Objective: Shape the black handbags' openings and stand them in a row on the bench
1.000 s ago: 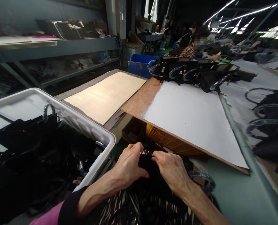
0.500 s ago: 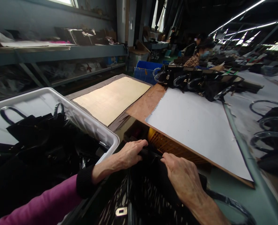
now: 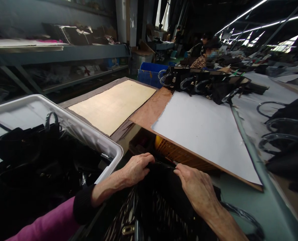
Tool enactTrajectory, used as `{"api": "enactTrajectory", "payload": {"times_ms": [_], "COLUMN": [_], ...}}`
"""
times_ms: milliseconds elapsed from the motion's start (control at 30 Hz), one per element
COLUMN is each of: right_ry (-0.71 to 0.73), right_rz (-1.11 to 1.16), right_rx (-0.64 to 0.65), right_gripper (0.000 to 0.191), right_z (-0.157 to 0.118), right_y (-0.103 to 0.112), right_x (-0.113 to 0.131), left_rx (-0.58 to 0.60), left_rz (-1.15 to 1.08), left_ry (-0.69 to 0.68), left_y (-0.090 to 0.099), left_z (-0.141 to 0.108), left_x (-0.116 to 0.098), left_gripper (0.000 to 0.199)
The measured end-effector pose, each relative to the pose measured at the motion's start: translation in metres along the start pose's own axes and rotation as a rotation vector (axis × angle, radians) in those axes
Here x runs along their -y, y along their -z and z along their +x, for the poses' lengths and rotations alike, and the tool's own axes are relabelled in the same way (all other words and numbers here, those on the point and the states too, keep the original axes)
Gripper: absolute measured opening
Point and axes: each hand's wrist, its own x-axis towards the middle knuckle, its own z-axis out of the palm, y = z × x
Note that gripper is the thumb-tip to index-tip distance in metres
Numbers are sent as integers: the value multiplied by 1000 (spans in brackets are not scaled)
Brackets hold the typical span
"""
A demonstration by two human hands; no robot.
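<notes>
A black bag [image 3: 161,201] with a streaked pattern and a metal clasp is at the bottom centre, its upper edge between my hands. My left hand [image 3: 136,169] pinches that edge on the left, fingertips pressed together. On the right, my right hand [image 3: 195,187] grips the same edge between thumb and fingers. A wrapped handle [image 3: 246,217] curves out to the right of the bag. The inside of the bag is too dark to make out.
A white bin [image 3: 111,144] holding black bags stands at the left. Ahead lie a cream sheet [image 3: 114,103] and a white sheet [image 3: 204,130]. Black bags [image 3: 201,82] line the far edge, and more [image 3: 289,124] sit at the right. People are in the background.
The whole view has shifted slightly, with the bins and tables now further left in it. Both hands keep their hold on the bag's edge.
</notes>
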Motion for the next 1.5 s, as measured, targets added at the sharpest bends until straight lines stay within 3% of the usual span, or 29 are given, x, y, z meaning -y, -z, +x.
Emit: {"api": "enactTrajectory", "payload": {"times_ms": [67, 233, 600, 733, 1033, 1233, 1500], "right_ry": [-3, -22, -59, -63, -74, -81, -48], "right_rz": [-1, -3, 4, 6, -7, 5, -2], "right_rx": [9, 18, 88, 101, 117, 116, 104], "right_gripper": [20, 20, 19, 19, 20, 19, 20], "right_z": [1, 3, 10, 13, 12, 12, 12], "right_y": [0, 0, 0, 0, -4, -4, -5], "right_x": [1, 1, 0, 0, -2, -2, -3], "left_rx": [16, -18, -125, -131, -72, -71, -234], "left_rz": [36, 57, -304, -326, -220, -186, -212], "left_ry": [22, 14, -63, -113, -165, -101, 32], "left_y": [1, -2, -8, -7, -10, -12, -20], "left_z": [2, 11, 10, 9, 11, 14, 18], "left_x": [-1, -2, 2, 5, 11, 10, 6], "left_gripper": [19, 14, 15, 29, 31, 8, 11]}}
